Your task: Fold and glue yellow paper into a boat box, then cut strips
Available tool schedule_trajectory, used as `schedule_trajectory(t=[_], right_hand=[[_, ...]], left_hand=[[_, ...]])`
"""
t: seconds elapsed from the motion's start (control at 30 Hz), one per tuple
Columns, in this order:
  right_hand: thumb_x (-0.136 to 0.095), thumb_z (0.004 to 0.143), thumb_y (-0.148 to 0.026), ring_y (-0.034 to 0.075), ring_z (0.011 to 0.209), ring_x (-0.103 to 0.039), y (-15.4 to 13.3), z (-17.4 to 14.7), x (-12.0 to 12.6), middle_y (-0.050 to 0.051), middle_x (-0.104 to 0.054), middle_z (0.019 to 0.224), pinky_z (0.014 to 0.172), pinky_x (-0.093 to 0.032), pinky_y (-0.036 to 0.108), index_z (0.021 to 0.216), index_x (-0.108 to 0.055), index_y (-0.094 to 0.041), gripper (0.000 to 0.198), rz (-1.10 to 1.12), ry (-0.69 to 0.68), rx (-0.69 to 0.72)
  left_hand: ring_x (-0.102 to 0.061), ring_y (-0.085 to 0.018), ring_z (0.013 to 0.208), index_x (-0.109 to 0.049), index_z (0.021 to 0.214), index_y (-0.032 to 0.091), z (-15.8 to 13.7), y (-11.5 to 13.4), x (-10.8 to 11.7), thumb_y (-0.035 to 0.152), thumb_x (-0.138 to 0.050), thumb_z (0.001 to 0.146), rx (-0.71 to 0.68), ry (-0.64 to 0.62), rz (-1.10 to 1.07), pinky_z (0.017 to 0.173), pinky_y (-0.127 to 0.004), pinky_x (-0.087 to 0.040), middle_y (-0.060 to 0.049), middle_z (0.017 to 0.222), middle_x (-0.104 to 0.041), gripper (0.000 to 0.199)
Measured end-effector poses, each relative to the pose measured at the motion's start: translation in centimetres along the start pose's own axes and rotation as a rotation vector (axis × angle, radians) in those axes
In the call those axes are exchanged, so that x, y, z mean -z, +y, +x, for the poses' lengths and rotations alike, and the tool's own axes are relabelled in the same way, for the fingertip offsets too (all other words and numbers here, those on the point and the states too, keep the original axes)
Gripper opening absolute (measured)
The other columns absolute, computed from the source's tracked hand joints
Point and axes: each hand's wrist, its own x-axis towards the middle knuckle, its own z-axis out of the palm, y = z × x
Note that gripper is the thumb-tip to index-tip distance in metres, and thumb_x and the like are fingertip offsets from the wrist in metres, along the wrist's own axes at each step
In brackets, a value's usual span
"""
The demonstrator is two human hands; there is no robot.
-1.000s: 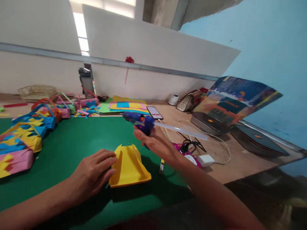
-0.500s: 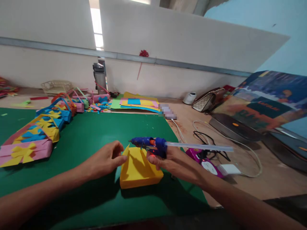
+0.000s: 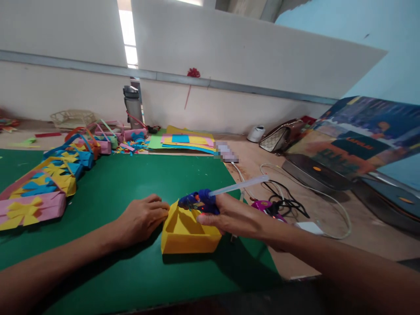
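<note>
Left hand [image 3: 144, 218] pinches the far left corner of the yellow paper box [image 3: 192, 243] on the green mat [image 3: 124, 275], right hand [image 3: 231, 215] grips the blue glue gun [image 3: 198, 200], nozzle near that corner, and the box looks light, easily creased, best held by its folds.

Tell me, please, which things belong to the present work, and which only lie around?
In use:
- yellow paper box, left hand at its side
- blue glue gun with clear glue stick, in the right hand

Apparently unrelated:
- grey bottle
- handbag
- red bow
</note>
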Motion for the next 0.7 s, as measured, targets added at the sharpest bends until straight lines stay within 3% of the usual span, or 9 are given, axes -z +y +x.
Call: schedule_trajectory(t=[0.2, 0.4, 0.57, 0.7], right_hand=[[-0.056, 0.08, -0.034, 0.009, 0.055, -0.038, 0.2, 1.0, 0.4, -0.005, -0.042, 0.056, 0.049, -0.026, 0.021, 0.078, -0.052, -0.015, 0.019, -0.12, 0.037, 0.034], [-0.054, 0.081, -0.036, 0.009, 0.052, -0.04, -0.1, 0.8, 0.7, -0.005, -0.042, 0.056, 0.047, -0.027, 0.021, 0.07, -0.046, -0.017, 0.023, -0.111, -0.002, -0.038], [-0.054, 0.081, -0.038, 0.007, 0.049, -0.033, 0.1, 1.2, 0.7, -0.006, -0.035, 0.054, 0.044, -0.022, 0.021, 0.064, -0.039, -0.019, 0.03, -0.106, -0.041, -0.032], [-0.056, 0.08, -0.036, 0.007, 0.05, -0.03, 0.5, 1.6, 0.8, -0.006, -0.032, 0.055, 0.043, -0.019, 0.021, 0.061, -0.038, -0.019, 0.031, -0.126, 0.012, -0.013]], left_hand=[[-0.055, -0.018, 0.085, -0.065, 0.093, 0.017, -0.1, 0.2, 0.1, 0.021, -0.035, 0.094, -0.047, -0.005, 0.054, 0.07, -0.03, -0.051, -0.006, 0.103, -0.067, 0.031], [-0.053, -0.02, 0.086, -0.065, 0.092, 0.017, -0.2, 0.2, 0.1, 0.02, -0.033, 0.094, -0.072, -0.027, 0.104, 0.068, -0.031, -0.05, -0.007, 0.105, -0.065, 0.033], [-0.052, -0.02, 0.086, -0.064, 0.094, 0.017, -0.3, 0.3, 0.2, 0.02, -0.032, 0.094, -0.083, -0.029, 0.144, 0.07, -0.031, -0.05, -0.008, 0.103, -0.065, 0.033], [-0.053, -0.018, 0.083, -0.065, 0.091, 0.016, -0.3, 0.4, 0.2, 0.016, -0.03, 0.094, -0.115, 0.005, 0.17, 0.074, -0.03, -0.049, -0.007, 0.102, -0.066, 0.035]])
